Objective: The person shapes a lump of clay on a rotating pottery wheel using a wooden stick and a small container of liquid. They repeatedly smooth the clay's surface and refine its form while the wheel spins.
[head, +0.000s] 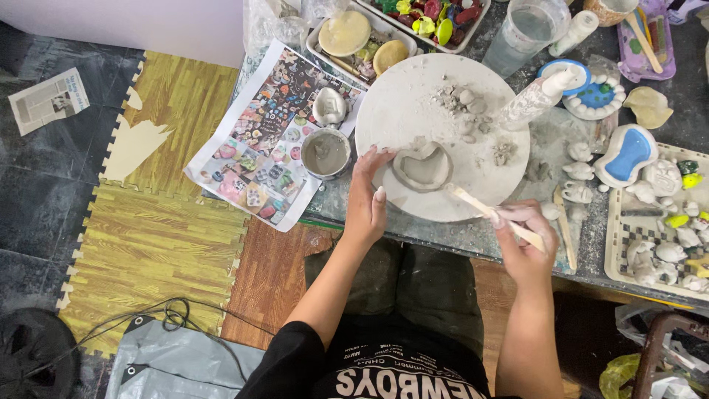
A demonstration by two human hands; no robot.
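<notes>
Overhead view of a seated person at a worktable. The left hand rests with fingers spread and relaxed on the near-left rim of a round white board, fingertips just beside a heart-shaped clay dish that lies on the board's near half; the hand grasps nothing. The right hand is closed around a wooden tool — its pale tip points up-left and meets the dish's right edge. Loose clay lumps sit on the far part of the board. Left of the board stand a small cup of grey slip and a printed sheet of coloured pictures. A clay-smeared bottle leans over the board's right rim. Further right — a blue-glazed piece and a tray of small white figures. At the table's far edge, a clear water jug. Foam floor mats lie at left.
</notes>
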